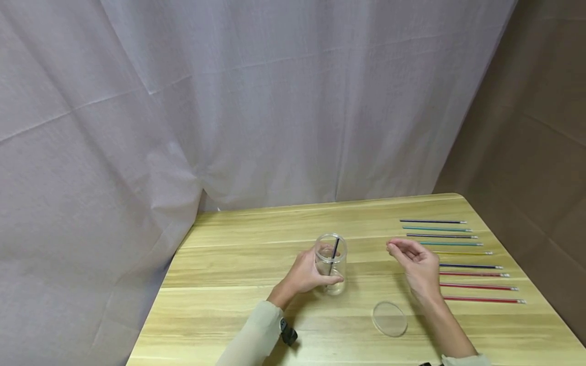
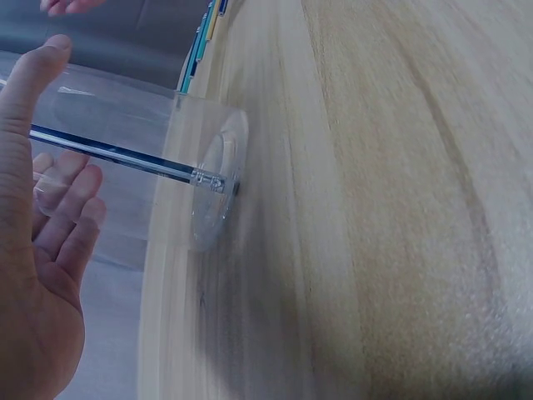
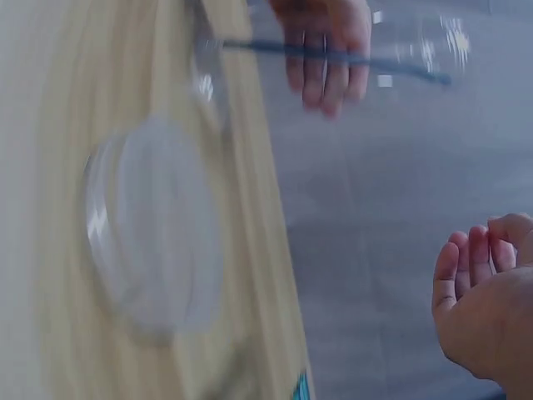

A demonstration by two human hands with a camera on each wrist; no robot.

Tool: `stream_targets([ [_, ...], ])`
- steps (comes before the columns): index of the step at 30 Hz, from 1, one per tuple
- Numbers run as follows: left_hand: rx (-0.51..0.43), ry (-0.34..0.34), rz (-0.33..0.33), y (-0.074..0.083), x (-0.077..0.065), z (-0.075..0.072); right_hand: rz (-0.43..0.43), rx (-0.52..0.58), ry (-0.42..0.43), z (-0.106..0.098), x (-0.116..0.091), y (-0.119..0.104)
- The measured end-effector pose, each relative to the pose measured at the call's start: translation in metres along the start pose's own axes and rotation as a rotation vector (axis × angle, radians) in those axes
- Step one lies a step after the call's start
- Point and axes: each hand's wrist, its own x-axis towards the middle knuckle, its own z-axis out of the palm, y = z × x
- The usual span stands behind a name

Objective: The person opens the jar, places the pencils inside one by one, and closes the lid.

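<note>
My left hand grips a clear cylindrical jar around its side, with the thumb across the near wall. The jar stands upright on the table. Inside it a dark blue pencil leans against the wall; in the left wrist view its eraser end rests at the jar's base. Right of the jar, my right hand is raised above the table, fingers loosely bent, thumb near the index finger, nothing visible between them. A round clear lid lies on the table below and left of that hand.
Several pencils, such as a red pencil, a yellow pencil and a dark pencil, lie in a row on the wooden table at the right. Grey curtains hang behind it.
</note>
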Motion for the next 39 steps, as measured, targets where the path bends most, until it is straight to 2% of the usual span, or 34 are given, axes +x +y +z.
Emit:
stream_targets([
  [4,0.009,0.004,0.01,0.0,0.001,0.0,0.007,0.006,0.022,-0.036,0.001,-0.002],
  [11,0.008,0.003,0.015,0.0,0.0,-0.002,0.011,-0.107,-0.021,-0.101,-0.002,-0.003],
  [13,0.01,0.004,0.013,-0.001,0.0,-0.002,0.026,-0.197,-0.045,-0.117,-0.004,-0.002],
  [18,0.011,0.005,0.011,-0.001,0.0,-0.002,0.047,-0.512,-0.12,-0.146,-0.01,0.003],
  [26,0.001,0.004,0.013,-0.002,-0.001,-0.001,0.091,-0.557,-0.217,-0.16,-0.019,0.014],
  [28,-0.002,0.004,0.011,-0.002,-0.001,-0.001,0.044,-0.639,-0.223,-0.16,-0.02,0.016],
  [30,-0.007,0.004,0.01,-0.002,-0.001,-0.001,0.012,-0.676,-0.23,-0.16,-0.02,0.018],
  [39,-0.021,-0.003,0.002,0.0,-0.001,-0.001,-0.076,-0.761,-0.265,-0.163,-0.022,0.026],
])
